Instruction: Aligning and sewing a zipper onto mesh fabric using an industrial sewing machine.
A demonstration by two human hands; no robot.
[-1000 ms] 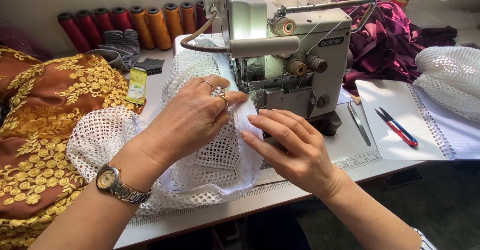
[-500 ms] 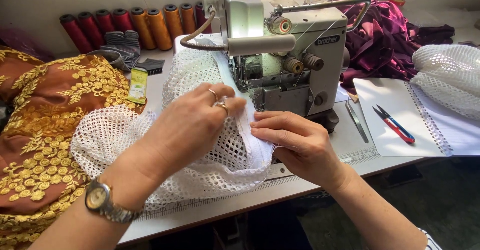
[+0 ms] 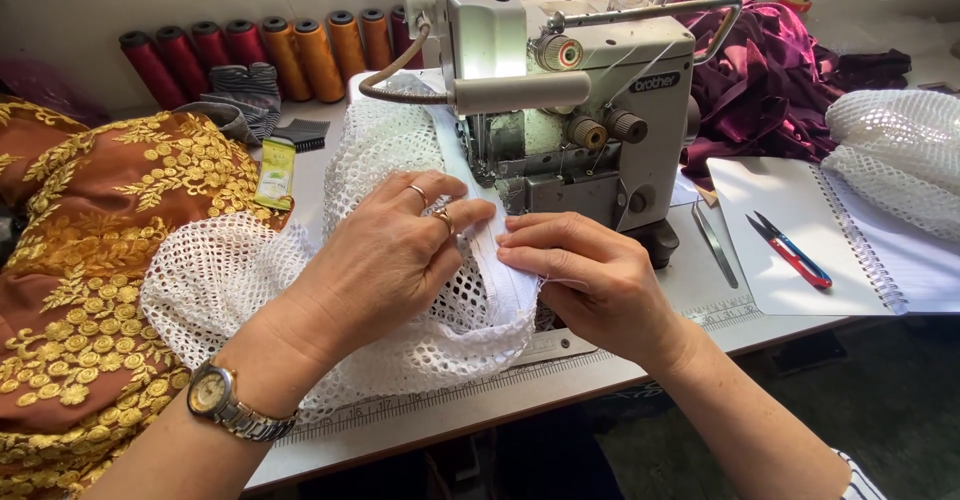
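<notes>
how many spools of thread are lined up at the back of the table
7 show: thread spools stand in a row along the wall left of the sewing machine, four dark red or red, then three orange. The last is partly behind the machine; more may be hidden.
</notes>
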